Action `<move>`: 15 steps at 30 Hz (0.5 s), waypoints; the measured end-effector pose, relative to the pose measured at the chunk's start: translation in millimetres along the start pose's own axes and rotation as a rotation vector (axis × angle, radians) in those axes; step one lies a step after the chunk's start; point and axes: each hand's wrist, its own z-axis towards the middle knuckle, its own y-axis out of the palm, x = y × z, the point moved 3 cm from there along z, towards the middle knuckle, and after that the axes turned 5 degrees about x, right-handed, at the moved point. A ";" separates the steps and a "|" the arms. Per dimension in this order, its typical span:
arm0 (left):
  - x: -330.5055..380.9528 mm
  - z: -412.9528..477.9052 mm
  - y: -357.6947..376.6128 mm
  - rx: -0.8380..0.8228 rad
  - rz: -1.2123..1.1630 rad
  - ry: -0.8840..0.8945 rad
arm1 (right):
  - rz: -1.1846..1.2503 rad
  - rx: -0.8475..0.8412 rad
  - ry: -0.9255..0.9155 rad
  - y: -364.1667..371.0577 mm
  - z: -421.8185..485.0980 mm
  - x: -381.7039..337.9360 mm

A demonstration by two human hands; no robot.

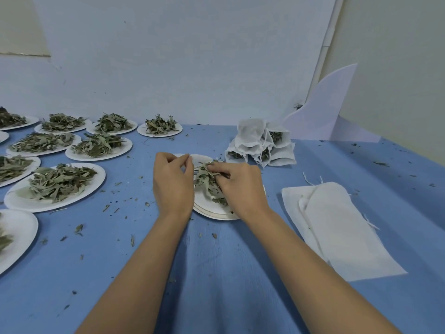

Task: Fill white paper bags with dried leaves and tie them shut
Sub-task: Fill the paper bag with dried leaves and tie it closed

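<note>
A stack of white paper plates (209, 209) lies at the table's middle with a small heap of dried leaves (204, 179) on top. My right hand (238, 186) lies over the heap, its fingers curled round a bunch of leaves. My left hand (172, 182) hovers over the stack's left side. Its fingertips are drawn together near the far rim, and what they pinch is hidden. Flat empty white bags (337, 225) lie in a pile to the right. Filled, tied bags (260, 143) are heaped behind the plates.
Several paper plates of dried leaves (57, 184) cover the left half of the blue table (216, 273). Leaf crumbs are scattered across the cloth. A white curved board (325, 112) leans in the back right corner against the wall.
</note>
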 end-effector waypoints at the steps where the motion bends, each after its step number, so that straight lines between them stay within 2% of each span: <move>1: 1.3 -0.4 -0.4 -0.003 -0.009 0.011 | 0.012 -0.006 0.021 -0.1 0.2 1.4; 6: 12.3 -3.3 3.8 -0.108 -0.129 0.072 | 0.105 0.009 0.102 -1.4 3.6 8.3; 11: 12.6 -3.6 9.7 -0.325 -0.399 -0.137 | 0.154 0.077 0.139 -8.5 5.7 16.6; 15: 12.2 -1.3 10.6 -0.464 -0.451 -0.164 | 0.161 0.114 0.150 -11.9 7.8 19.6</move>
